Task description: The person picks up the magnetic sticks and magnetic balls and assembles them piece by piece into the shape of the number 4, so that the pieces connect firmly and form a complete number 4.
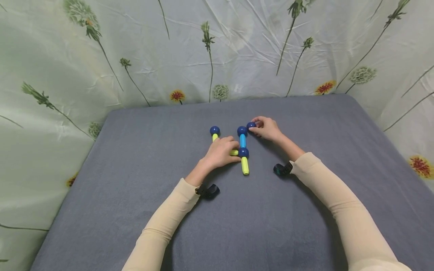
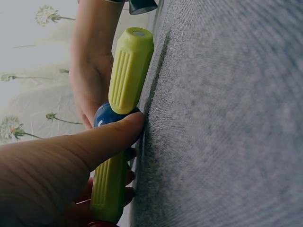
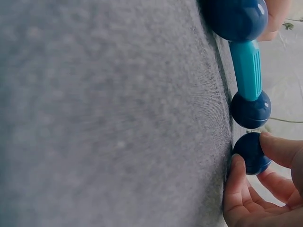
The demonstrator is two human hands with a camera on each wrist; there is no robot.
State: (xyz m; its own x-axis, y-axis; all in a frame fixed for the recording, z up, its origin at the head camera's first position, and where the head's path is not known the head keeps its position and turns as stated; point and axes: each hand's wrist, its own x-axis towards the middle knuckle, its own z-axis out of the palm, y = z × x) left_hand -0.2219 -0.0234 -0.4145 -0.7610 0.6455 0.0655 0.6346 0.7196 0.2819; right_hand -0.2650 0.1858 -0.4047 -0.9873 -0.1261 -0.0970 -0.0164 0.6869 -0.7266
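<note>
My left hand [image 1: 219,152] grips a yellow-green rod [image 2: 109,189], its thumb touching the dark blue ball [image 1: 243,152] at the rod's end. From that ball a light blue rod [image 3: 247,68] runs up to another dark blue ball [image 3: 252,109]. A second yellow-green rod [image 1: 245,166] points from it toward me. Between thumb and fingers, my right hand [image 1: 267,128] pinches a loose dark blue ball [image 3: 251,152], a small gap from the ball on the light blue rod. Left of my left hand, a yellow-green rod [image 1: 215,137] carries a dark blue ball [image 1: 214,130]; its lower end is hidden.
All of this lies on a grey cloth-covered table [image 1: 142,150]. A pale curtain with flower prints [image 1: 251,49] hangs behind its far edge. At the bottom of the left wrist view, a dark red thing [image 2: 105,224] barely shows. Each wrist wears a black device [image 1: 211,192].
</note>
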